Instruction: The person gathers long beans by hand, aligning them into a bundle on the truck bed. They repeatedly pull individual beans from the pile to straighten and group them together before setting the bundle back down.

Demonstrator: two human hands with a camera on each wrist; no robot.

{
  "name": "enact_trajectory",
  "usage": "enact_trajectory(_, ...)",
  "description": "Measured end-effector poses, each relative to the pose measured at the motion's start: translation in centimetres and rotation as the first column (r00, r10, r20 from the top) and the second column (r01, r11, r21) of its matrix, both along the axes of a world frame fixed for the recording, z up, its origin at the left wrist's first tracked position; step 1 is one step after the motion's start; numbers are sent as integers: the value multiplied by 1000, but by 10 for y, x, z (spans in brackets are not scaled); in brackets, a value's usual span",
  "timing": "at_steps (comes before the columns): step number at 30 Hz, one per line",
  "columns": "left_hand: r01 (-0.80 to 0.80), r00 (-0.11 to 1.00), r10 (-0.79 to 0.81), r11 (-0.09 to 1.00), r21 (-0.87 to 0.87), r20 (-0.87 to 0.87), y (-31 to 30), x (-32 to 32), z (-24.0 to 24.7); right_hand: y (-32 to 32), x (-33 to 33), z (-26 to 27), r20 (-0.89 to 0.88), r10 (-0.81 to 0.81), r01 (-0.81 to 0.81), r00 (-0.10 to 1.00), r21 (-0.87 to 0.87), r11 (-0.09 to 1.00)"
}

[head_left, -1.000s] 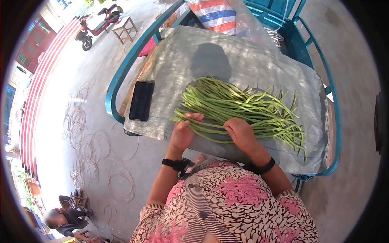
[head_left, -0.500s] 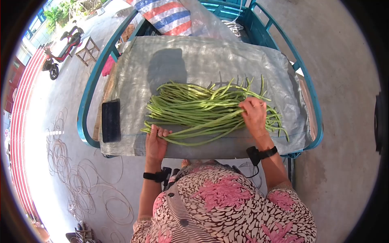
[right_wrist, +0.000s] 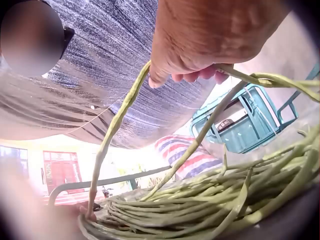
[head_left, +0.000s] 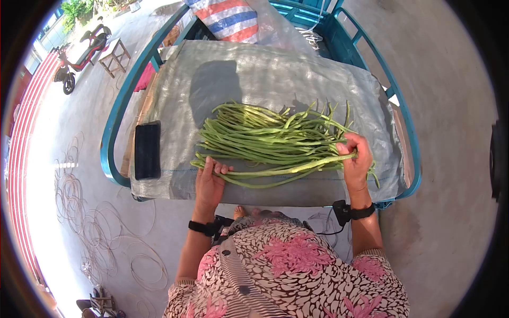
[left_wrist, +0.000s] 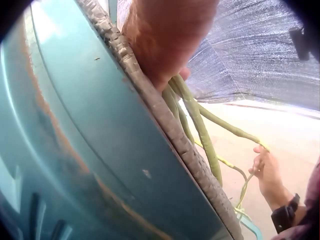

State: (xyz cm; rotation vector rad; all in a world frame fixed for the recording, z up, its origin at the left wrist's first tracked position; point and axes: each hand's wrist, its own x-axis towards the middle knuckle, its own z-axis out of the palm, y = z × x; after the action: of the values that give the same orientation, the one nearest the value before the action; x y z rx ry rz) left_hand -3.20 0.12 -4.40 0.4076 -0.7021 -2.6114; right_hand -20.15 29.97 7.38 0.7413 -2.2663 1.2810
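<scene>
A large bundle of green long beans (head_left: 265, 132) lies lengthwise on a grey woven sheet (head_left: 286, 69). At the bundle's left end, my left hand (head_left: 211, 185) holds a few long beans near their ends, by the sheet's front edge. My right hand (head_left: 358, 163) pinches a long bean (head_left: 286, 170) toward its right end. This bean runs between both hands along the front of the pile. In the right wrist view, it rises from the left to my right hand (right_wrist: 210, 42), and its far end sticks out to the right. The left fingertips are mostly hidden in the left wrist view.
A black phone (head_left: 147, 150) lies left of the beans. Teal cart rails (head_left: 114, 127) flank the sheet on both sides. Behind it sits a striped woven bag (head_left: 228, 20). On the ground at left are coils of wire (head_left: 85, 212), a stool (head_left: 113, 58) and a scooter (head_left: 85, 50).
My right hand has moved from the middle of the beans to their right end, drawing one bean straighter. My left hand stays at the left ends. The head view has shifted.
</scene>
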Motion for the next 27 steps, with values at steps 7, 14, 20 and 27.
enact_trajectory(7, 60, 998, -60, 998, -1, 18, -2, -1, 4, -11, -20, 63, -652, -45, 332, 757, 324, 886)
enact_trajectory(14, 96, 994, -99, 993, 74, 36, -2, 3, 10, 22, -44, 55, -401, -35, 330, 915, 699, 634)
enact_trajectory(20, 95, 994, -98, 993, 67, 39, -3, 2, 12, 66, -42, -13, 175, -204, -5, 963, 771, 636)
enact_trajectory(27, 84, 992, -88, 995, 45, 94, -4, 2, 14, 21, -13, 35, 563, 65, -346, 824, 410, 844)
